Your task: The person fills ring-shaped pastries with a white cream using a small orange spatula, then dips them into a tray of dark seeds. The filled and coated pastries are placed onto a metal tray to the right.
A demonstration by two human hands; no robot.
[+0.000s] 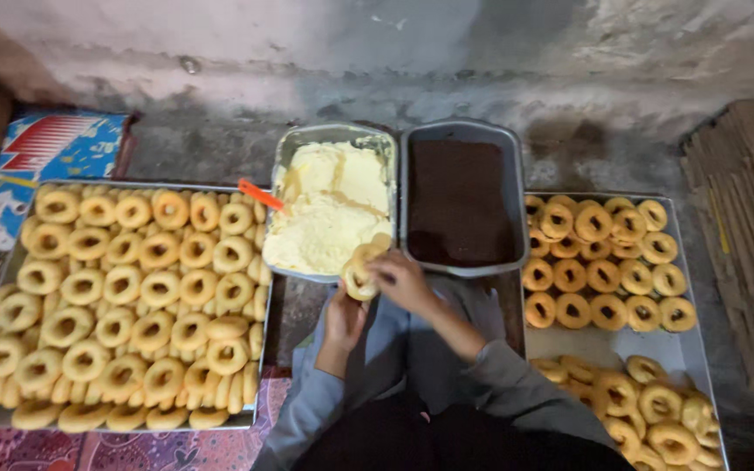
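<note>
Two hands on one ring doughnut [361, 267], held over the near rim of the cream tray [335, 135] — left hand [343, 319] cupped under it, fingers curled to the lower edge; right hand [401, 277] pinching the upper side. Orange-handled spatula [260, 194] stuck in the pale cream. Beside it, a tray of chocolate sprinkles [459, 202]. Plain doughnuts heaped on the left tray [255, 425] — more on the right tray [687, 349].

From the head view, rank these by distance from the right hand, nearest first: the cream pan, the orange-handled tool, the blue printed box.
From the right hand:
1. Cream pan, just ahead, its near edge beside the hand.
2. Orange-handled tool, at the pan's left rim.
3. Blue printed box, far left by the wall.
</note>
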